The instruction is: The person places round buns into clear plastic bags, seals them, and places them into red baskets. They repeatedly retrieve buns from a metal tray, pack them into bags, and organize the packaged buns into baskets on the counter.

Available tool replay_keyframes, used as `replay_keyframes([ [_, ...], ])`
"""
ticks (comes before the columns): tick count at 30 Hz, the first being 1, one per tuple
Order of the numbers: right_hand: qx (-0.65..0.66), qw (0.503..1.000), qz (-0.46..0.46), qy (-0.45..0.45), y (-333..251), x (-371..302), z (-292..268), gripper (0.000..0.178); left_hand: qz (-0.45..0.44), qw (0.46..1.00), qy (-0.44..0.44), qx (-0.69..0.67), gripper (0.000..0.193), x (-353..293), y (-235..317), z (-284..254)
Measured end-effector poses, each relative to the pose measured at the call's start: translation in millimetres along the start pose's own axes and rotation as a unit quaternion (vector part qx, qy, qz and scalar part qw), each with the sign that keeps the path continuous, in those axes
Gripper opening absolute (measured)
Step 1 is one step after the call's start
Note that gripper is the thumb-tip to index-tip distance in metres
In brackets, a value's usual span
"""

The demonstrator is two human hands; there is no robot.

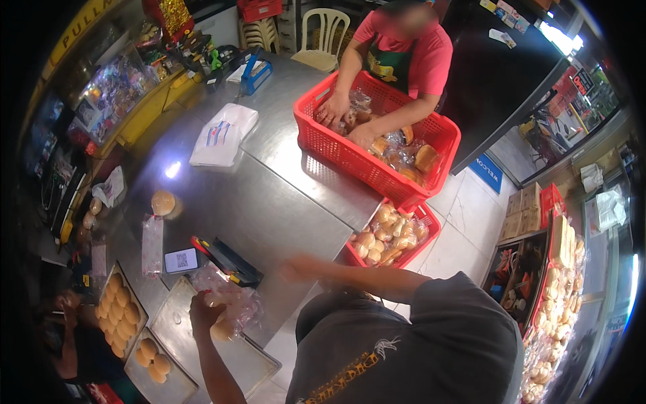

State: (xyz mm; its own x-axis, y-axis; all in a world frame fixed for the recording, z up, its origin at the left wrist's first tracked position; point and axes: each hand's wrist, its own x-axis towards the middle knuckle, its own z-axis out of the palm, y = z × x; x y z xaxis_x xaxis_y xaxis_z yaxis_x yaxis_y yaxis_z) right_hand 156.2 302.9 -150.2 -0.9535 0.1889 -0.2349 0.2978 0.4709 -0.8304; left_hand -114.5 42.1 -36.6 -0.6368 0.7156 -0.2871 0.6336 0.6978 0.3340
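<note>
My left hand [204,314] is closed on the edge of a clear plastic bag [237,303] with a pinkish print, above a metal baking tray [171,316]. A round bun [223,329] shows under the plastic, just beside my fingers. My right hand [301,268] is out over the steel table, smeared by motion, so its fingers cannot be made out. Nearest to it lies a dark, flat object with red and yellow edges [229,261]. Left of that are a card with a square code [182,260] and a stack of printed plastic bags [153,246].
Across the steel table [269,202], a person in pink reaches into a red crate [377,161] of bagged bread. A lower red crate [397,236] holds buns. Trays of buns [119,313] stand at left, near another person. White plastic bags [224,135] lie at the back.
</note>
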Motion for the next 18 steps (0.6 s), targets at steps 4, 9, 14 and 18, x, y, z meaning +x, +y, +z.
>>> replay_keyframes([
  [4,0.055,0.990,-0.126,0.018,-4,-35,52,0.075,-0.075,0.994,-0.044,-0.072,0.068,-34,15,-34],
  [9,0.180,0.974,-0.118,-0.065,-184,-61,4,0.112,-0.042,0.901,-0.089,-0.422,0.056,-109,85,-33],
  [14,0.344,0.934,-0.070,-0.068,-144,-47,28,0.126,-0.061,0.815,-0.054,-0.574,0.052,-123,122,28],
  [18,0.335,0.935,-0.059,-0.097,-139,-45,33,0.124,-0.122,0.684,0.024,-0.719,0.053,-139,134,47],
])
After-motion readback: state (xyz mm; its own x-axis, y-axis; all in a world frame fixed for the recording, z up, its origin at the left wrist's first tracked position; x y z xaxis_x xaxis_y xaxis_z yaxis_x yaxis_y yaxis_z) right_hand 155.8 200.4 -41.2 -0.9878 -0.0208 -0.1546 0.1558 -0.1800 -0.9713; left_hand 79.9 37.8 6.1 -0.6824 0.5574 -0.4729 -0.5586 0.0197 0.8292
